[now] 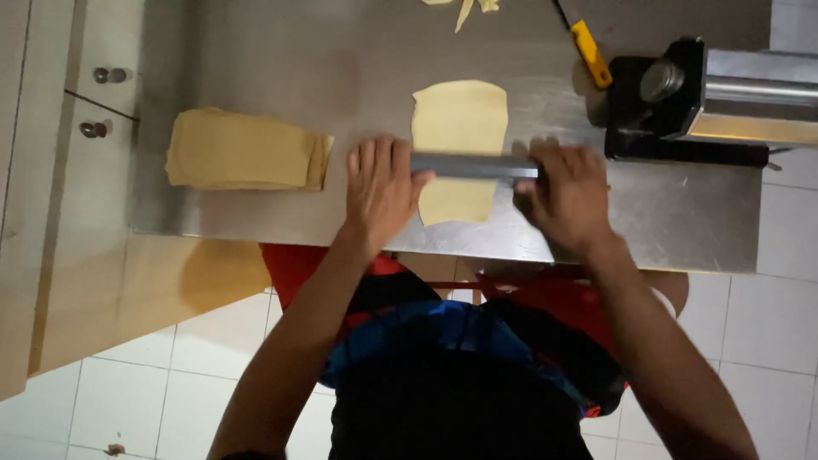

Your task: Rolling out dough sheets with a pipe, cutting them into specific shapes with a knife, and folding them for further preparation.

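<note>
Both palms press flat and unclenched on a grey metal rolling pin (474, 165), left hand (379, 189) and right hand (569, 196) at its ends, the yellow dough sheet (460, 115) between them on the steel worktop (341, 68); even pressure from each should keep its thickness uniform.
</note>
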